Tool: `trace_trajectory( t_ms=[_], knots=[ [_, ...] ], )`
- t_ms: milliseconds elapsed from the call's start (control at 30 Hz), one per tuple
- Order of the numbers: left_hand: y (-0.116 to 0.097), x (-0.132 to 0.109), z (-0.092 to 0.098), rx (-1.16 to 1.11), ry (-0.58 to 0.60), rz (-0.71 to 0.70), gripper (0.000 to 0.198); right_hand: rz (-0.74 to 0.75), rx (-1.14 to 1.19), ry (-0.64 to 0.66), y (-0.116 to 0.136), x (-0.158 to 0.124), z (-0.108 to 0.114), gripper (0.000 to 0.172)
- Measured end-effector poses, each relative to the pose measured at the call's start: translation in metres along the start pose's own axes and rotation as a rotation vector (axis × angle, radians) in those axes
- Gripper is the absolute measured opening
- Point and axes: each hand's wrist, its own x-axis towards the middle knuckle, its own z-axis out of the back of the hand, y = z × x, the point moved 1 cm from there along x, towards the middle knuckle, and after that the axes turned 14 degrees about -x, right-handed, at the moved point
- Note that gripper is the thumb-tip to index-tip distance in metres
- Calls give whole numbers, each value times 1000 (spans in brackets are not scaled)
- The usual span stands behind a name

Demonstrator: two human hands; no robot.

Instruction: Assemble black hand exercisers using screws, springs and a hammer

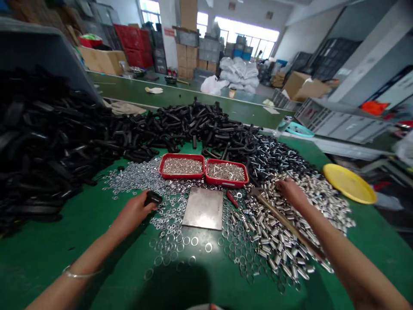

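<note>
My left hand is closed around a short black plastic part, held above the loose metal nuts. On the other side, my right hand reaches to the far edge of a heap of shiny metal sleeves. Its fingers are drawn together, and whatever they pinch is too small or hidden to make out. Between the hands a bare square steel plate lies flat on the table. Beside my right hand, a hammer with a wooden handle rests across the sleeves.
Two red trays of small metal pins stand behind the plate. A red-handled tool lies at its right. Black plastic parts heap along the back and left. Black-ended screws, thin metal rings and a yellow plate occupy the right.
</note>
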Motion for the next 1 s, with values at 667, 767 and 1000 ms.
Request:
trace_trajectory(
  t_ms=[667, 767, 1000],
  knots=[
    [-77, -48, -108, -955, 132, 175, 32, -94, 1705, 273, 197, -11, 51, 28],
    [-88, -44, -106, -843, 188, -53, 19, -63, 1959, 369, 225, -25, 70, 28],
    [-96, -32, -105, -909, 253, -213, 16, 13, 2120, 520, 269, -51, 92, 27]
  ],
)
